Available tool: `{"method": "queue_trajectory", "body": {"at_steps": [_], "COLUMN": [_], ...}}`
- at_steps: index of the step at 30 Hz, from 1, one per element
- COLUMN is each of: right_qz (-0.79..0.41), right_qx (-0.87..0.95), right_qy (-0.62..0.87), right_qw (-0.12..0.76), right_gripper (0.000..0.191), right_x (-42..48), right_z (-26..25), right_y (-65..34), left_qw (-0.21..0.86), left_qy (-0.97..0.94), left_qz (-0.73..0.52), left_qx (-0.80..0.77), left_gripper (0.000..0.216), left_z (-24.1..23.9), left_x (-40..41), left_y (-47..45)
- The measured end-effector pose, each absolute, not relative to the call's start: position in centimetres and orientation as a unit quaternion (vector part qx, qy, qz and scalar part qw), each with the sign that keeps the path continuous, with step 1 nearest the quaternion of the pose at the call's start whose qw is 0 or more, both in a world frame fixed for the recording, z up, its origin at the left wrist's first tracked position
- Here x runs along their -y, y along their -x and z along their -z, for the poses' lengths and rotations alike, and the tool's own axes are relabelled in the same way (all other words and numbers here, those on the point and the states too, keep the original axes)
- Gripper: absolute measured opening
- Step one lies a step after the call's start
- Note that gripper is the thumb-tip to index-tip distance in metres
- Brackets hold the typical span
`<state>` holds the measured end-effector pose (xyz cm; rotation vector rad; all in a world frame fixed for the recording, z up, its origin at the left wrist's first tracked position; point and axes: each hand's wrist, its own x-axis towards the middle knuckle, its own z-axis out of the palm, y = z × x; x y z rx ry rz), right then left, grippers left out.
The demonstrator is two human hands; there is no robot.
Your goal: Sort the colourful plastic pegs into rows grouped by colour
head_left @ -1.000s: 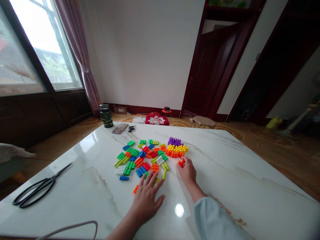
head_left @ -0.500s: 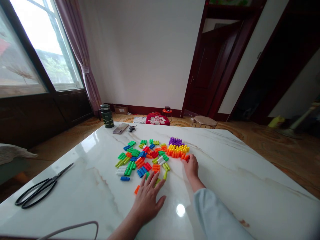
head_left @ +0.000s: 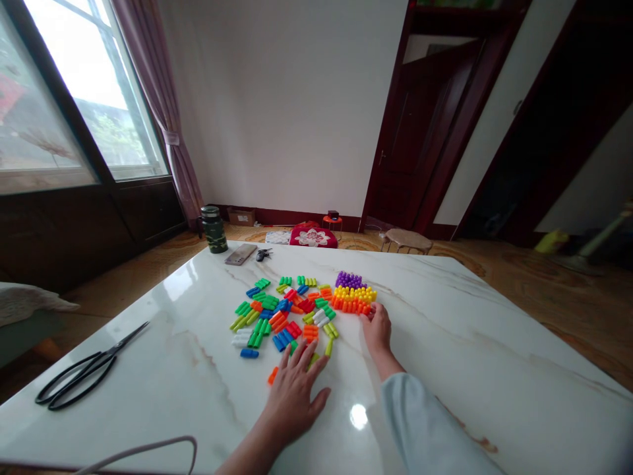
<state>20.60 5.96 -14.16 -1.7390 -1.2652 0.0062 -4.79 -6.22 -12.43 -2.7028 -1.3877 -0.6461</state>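
Observation:
Loose bullet-shaped plastic building pieces [head_left: 280, 322] in green, blue, orange, red, white and lime lie scattered at the table's middle. To their right stands a neat block of similar pieces, in rows of purple [head_left: 349, 280], yellow [head_left: 357, 294] and orange [head_left: 350, 305]. My right hand [head_left: 377, 330] is at the right end of the orange row, thumb and fingers closed about the end orange piece, which they partly hide. With fingers spread, my left hand [head_left: 297, 384] rests palm down at the near edge of the scattered pieces, covering some. An orange piece [head_left: 272, 376] shows beside it.
On the white marbled table [head_left: 188, 396] lie black-handled scissors [head_left: 91, 371] at left and a grey cable [head_left: 148, 447] at the near edge. A camouflage flask [head_left: 213, 231], a phone [head_left: 241, 254] and keys [head_left: 264, 254] are at the far left. A round stool [head_left: 408, 239] stands beyond.
The orange piece at my right fingertips has moved up against the end of the orange row. My left hand has stayed nearly still. The view has shifted slightly.

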Motion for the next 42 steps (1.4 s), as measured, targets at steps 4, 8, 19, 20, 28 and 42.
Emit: {"method": "queue_trajectory", "body": {"at_steps": [4,8,19,20,28,42], "right_qz": [-0.021,0.009,-0.052,-0.058,-0.098,0.105], "right_qx": [0.505,0.488,0.73,0.732,0.749,0.76], "right_qy": [0.697,0.703,0.543,0.554,0.535,0.629], "right_qw": [0.509,0.518,0.413,0.392,0.377,0.123], "right_gripper": [0.032,0.026,0.033,0.036,0.033,0.031], "right_x": [-5.6,-4.6,-4.0,-4.2,-6.3,-14.2], "right_z": [14.1,13.9,10.8,10.7,9.0,7.1], "right_y": [-20.6,-20.4,-11.1,-10.3,-7.8,-9.9], "left_qw": [0.017,0.002,-0.018,-0.02,-0.036,-0.103], "left_qy": [0.869,0.869,0.865,0.864,0.861,0.861], "left_qz": [0.214,0.209,0.212,0.213,0.219,0.18], "left_qx": [0.446,0.448,0.455,0.455,0.458,0.464], "left_gripper": [0.058,0.059,0.061,0.061,0.062,0.069], "left_z": [12.4,12.2,12.1,12.1,12.0,12.0], "left_x": [6.2,6.3,6.4,6.4,6.6,6.4], "left_y": [4.9,4.9,4.8,4.8,4.7,4.8]}}
